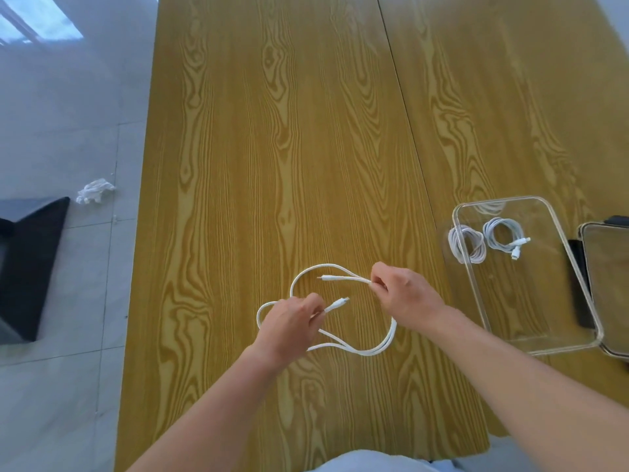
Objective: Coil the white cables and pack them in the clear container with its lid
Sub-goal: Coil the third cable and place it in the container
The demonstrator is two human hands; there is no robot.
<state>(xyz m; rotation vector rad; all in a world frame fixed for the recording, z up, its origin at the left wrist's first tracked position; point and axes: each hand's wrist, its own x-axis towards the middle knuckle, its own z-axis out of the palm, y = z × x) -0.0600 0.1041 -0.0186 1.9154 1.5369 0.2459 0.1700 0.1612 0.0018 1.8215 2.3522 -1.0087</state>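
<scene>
A long white cable (367,350) lies in loose loops on the wooden table (272,131) near its front edge. My left hand (289,325) pinches one end, its plug sticking out to the right. My right hand (403,296) pinches the strands near the other end, that plug pointing left. To the right stands the clear container (578,321), open, with two coiled white cables (467,243) (500,235) inside at its far end. The clear lid (609,284) lies just right of the container.
A dark flat object (582,284) lies under the lid between it and the container. On the grey floor to the left are a black object (30,264) and a crumpled white cloth (95,190). A seam (401,97) runs down the tabletop.
</scene>
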